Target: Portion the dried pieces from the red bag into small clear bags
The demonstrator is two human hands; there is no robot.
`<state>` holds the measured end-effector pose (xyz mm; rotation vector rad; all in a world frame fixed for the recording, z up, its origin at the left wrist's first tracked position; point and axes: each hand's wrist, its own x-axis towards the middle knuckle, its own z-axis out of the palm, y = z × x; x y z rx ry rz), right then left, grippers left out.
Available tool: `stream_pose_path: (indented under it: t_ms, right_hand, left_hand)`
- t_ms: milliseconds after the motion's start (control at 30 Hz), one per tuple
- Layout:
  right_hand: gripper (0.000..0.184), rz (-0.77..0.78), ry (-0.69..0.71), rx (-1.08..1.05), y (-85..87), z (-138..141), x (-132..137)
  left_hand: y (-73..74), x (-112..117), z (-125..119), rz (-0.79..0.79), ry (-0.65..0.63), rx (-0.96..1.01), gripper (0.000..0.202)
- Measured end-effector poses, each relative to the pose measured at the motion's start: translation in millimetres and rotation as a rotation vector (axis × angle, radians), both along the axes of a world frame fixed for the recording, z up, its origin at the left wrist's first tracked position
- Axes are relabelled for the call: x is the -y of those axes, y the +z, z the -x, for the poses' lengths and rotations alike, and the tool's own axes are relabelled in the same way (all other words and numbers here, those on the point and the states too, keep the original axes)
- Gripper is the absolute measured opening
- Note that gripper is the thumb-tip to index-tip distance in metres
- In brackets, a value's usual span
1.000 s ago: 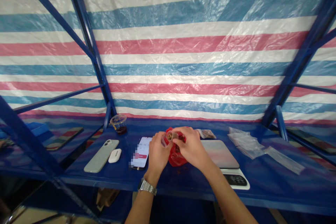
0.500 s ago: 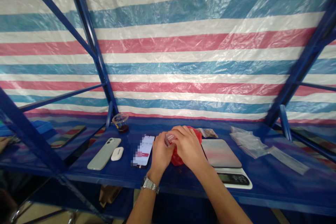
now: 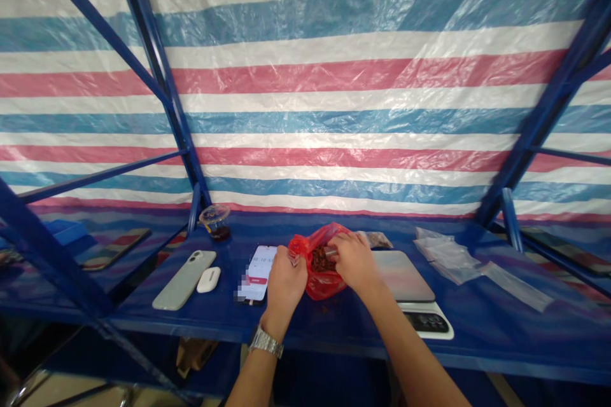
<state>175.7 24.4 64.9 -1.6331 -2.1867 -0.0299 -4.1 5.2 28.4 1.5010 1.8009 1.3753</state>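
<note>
On the shelf [image 3: 482, 337], red bag [image 3: 319, 286] of brown pieces [image 3: 321, 259], left hand [image 3: 285, 281], right hand [image 3: 354, 261] clamped on its rim

A tarpaulin [image 3: 305, 102] runs in pink, white and blue stripes above the deep blue tabletop [image 3: 496, 343]; the plastic bag [image 3: 321, 289] is bright red

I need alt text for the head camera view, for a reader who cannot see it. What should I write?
The left hand and right hand hold a red plastic bag of dark brown pieces. It sits on a blue shelf between a phone and a kitchen scale, before a striped tarp.
</note>
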Motion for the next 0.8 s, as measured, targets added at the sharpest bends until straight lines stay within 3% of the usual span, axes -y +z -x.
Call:
stream_pose_path:
  t_ms: [200,367,567,667,800]
  right_hand:
    - [0.034,-0.036,-0.125,0.076,-3.0,17.4,-3.8]
    - [0.036,0.019,-0.017,0.063,-9.3,18.0,-5.8]
    - [0.037,0.106,0.099,-0.152,-25.2,5.6,-11.3]
    - [0.037,0.116,0.140,-0.155,-27.4,3.9,-8.9]
    - [0.034,0.076,0.120,-0.083,-18.6,5.5,-1.6]
  left_hand:
    - [-8.6,-15.9,-5.9,0.075,-0.077,0.132,0.017]
    - [-15.3,-28.7,-10.6,0.067,-0.118,0.317,0.014]
    - [-18.2,-30.5,-11.5,0.039,-0.116,0.495,0.026]
    - [-17.0,-30.4,-11.9,0.024,-0.098,0.489,0.027]
    - [-12.8,-24.1,-5.7,0.007,-0.060,0.341,0.019]
